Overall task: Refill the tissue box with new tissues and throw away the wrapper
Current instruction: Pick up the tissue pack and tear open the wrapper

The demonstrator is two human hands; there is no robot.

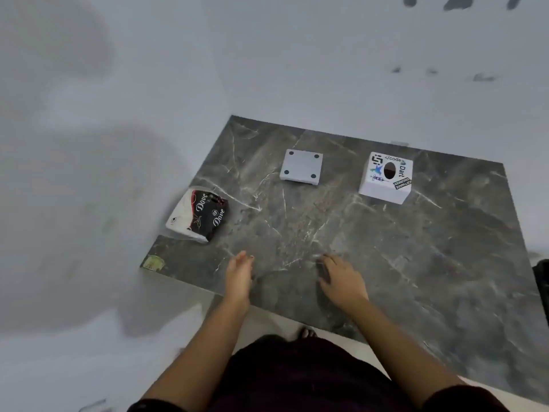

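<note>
A white cube-shaped tissue box point(385, 178) with stickers and a dark oval hole on top stands at the far right of the dark marble table point(386, 263). Its flat grey base plate point(301, 167), with four round pads, lies apart from it at the far middle. A wrapped pack of new tissues point(197, 215), black, red and white in clear plastic, rests at the table's left edge. My left hand point(239, 276) and my right hand point(341, 278) hover over the near part of the table, fingers apart, holding nothing.
White walls meet in a corner behind the table. A small yellowish sticker point(153, 262) marks the table's near left corner. A dark object point(542, 281) shows at the right edge of the view. My foot point(307, 333) shows below the near table edge.
</note>
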